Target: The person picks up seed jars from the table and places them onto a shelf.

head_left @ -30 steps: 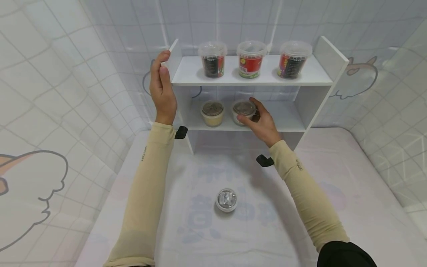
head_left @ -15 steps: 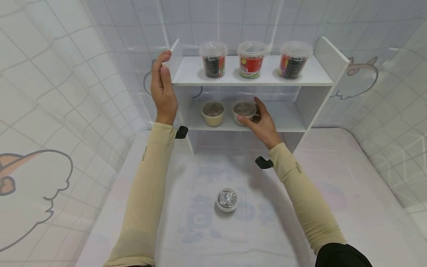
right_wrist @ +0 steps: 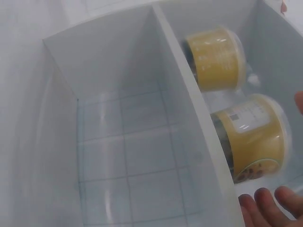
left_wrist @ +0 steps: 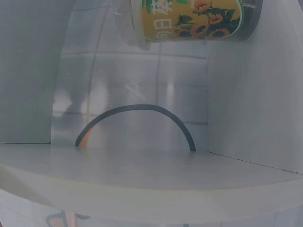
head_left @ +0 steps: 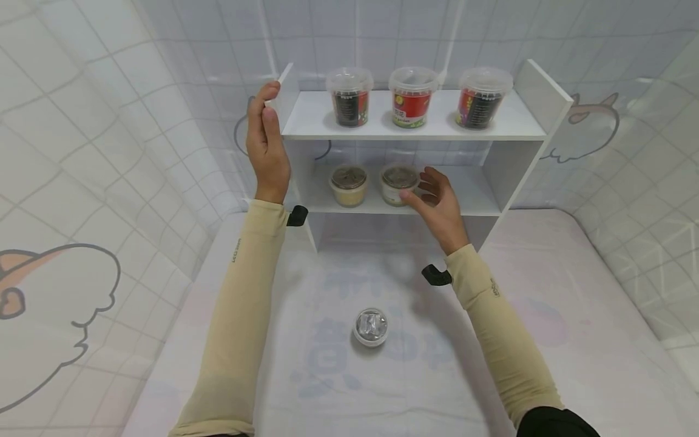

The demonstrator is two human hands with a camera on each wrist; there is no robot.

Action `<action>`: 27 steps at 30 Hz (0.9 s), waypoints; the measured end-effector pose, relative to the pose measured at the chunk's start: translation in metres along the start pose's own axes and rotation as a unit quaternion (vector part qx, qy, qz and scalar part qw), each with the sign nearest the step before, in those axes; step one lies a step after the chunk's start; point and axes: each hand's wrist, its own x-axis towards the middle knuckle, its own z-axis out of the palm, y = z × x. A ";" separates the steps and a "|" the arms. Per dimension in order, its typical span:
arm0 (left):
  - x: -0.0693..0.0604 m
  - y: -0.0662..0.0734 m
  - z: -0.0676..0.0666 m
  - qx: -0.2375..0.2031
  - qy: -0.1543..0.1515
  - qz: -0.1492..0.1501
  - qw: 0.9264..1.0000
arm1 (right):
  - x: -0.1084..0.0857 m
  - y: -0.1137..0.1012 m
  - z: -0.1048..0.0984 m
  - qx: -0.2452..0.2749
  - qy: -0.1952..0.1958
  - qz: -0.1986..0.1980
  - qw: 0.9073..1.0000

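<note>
Two tubs with yellow labels stand on the middle shelf of a white rack: a left tub [head_left: 348,188] and a right tub [head_left: 397,188], both with dark, shiny tops. My right hand [head_left: 439,209] is beside the right tub, its thumb close to the tub's side and its fingers loosely bent off it. In the right wrist view, fingertips [right_wrist: 266,202] are apart from that tub [right_wrist: 255,137]. My left hand [head_left: 267,152] rests along the rack's left side panel [head_left: 286,97], fingers fairly straight. The left wrist view shows a sunflower-label tub [left_wrist: 194,21].
Three clear-rimmed cups, a left cup [head_left: 349,100], a middle cup [head_left: 411,100] and a right cup [head_left: 480,100], stand on the top shelf [head_left: 377,130]. A silver-topped tub [head_left: 371,328] is on the white tabletop [head_left: 437,382] in front of the rack.
My right hand has loosened its hold on the right tub and drawn slightly to the right, with its fingers leaving the tub. The left hand has stayed at the side panel.
</note>
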 end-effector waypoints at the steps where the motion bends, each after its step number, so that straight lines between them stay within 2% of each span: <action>1: 0.000 0.000 0.000 0.001 0.000 0.000 1.000 | -0.001 0.001 0.000 0.003 0.004 -0.002 1.000; 6: 0.000 0.001 0.000 0.008 0.001 -0.001 1.000 | -0.007 -0.002 0.001 0.006 0.012 -0.013 1.000; 14: 0.000 0.003 0.000 0.009 -0.003 0.000 1.000 | -0.027 -0.027 0.004 0.031 0.025 -0.056 0.998; 21: 0.001 0.002 0.000 0.001 0.002 -0.003 1.000 | -0.036 -0.028 0.005 0.022 0.022 -0.098 0.995; 27: 0.001 0.002 -0.001 -0.004 0.000 -0.003 1.000 | -0.041 -0.026 0.007 0.025 0.028 -0.110 0.993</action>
